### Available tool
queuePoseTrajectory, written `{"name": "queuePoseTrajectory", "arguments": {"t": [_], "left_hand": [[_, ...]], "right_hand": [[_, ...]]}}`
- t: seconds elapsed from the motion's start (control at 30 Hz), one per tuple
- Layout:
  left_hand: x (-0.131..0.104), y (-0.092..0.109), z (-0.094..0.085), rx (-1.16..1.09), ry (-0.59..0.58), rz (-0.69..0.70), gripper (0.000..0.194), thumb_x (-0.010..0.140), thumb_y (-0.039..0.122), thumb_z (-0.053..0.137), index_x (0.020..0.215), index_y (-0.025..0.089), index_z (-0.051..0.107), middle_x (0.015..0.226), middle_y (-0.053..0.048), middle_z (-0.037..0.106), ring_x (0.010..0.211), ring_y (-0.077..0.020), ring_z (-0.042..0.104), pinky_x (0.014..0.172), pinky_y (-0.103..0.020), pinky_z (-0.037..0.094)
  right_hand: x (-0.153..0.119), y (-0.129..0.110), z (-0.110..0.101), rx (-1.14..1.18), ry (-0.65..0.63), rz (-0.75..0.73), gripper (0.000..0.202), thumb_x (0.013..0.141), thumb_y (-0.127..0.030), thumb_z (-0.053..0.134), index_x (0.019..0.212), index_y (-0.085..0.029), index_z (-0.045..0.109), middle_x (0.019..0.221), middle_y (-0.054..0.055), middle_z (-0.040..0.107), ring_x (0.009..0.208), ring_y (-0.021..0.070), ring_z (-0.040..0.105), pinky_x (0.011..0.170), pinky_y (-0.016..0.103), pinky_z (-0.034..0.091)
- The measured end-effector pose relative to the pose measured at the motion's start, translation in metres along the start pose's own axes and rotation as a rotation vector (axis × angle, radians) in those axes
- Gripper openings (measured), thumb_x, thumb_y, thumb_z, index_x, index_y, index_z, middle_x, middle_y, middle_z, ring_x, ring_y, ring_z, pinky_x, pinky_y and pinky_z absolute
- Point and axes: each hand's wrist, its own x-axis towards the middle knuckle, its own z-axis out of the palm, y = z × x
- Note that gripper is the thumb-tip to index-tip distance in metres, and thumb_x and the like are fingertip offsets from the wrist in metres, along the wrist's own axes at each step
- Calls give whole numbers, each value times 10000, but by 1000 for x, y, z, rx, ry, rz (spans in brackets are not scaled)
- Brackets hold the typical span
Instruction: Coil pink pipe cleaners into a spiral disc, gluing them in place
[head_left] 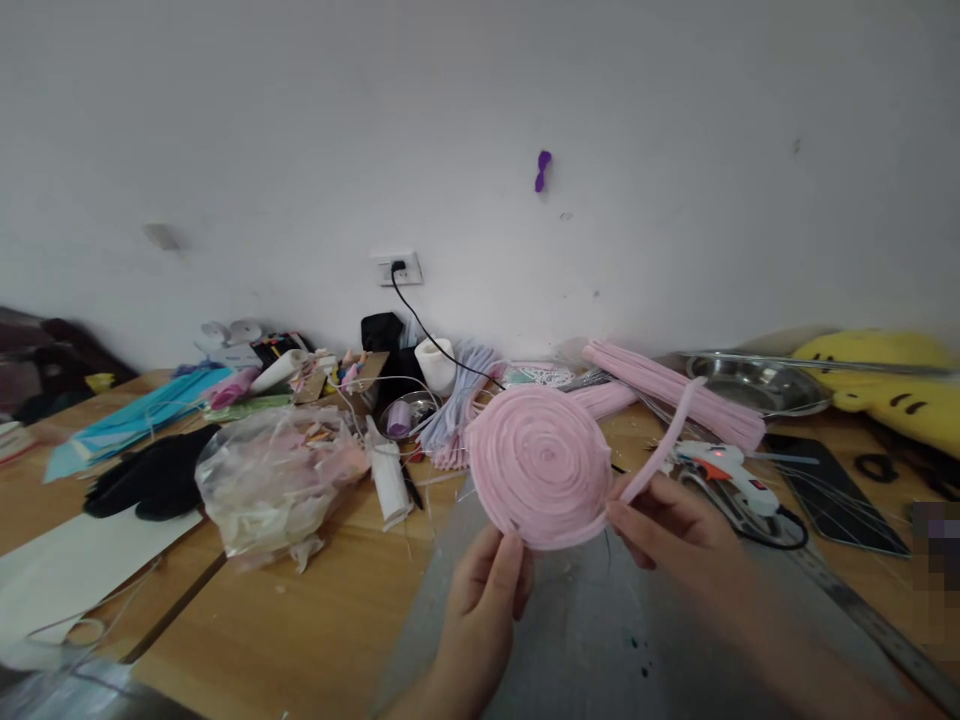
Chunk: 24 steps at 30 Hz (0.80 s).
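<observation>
A flat round coil of pink fuzzy pipe cleaners [546, 458] is held up above a grey mat [517, 640]. My left hand [487, 590] pinches its lower left edge between thumb and fingers. At the lower right rim, my right hand [667, 525] grips the pink pipe cleaner strip [667, 435], whose loose end sticks up past the fingers. Behind the coil lies a bundle of pink pipe cleaners [690, 395]. To the right of my right hand rests a white glue gun [731, 475] with a red light showing.
A plastic bag of scraps [281, 485], a black glove [154, 470] and white paper [97, 575] occupy the left. On the right are a phone [836, 490], a metal ruler [874, 620], a metal bowl [761, 388] and a yellow plush [892, 385]. A black cord [431, 330] hangs from a wall socket.
</observation>
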Motion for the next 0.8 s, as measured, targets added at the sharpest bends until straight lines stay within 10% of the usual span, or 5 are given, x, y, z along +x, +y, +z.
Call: {"name": "queuePoseTrajectory", "arguments": {"t": [0.8], "left_hand": [[-10,-12,-27,-35,287,70,432,750,573,669,673,165,549,460,72,358,432,-67,303,439,-186,250]], "right_hand": [[5,34,15,138,-199,111,336,734,-515,692,707,-189,619,584,-24,557,548,109,481,557,265,401]]}}
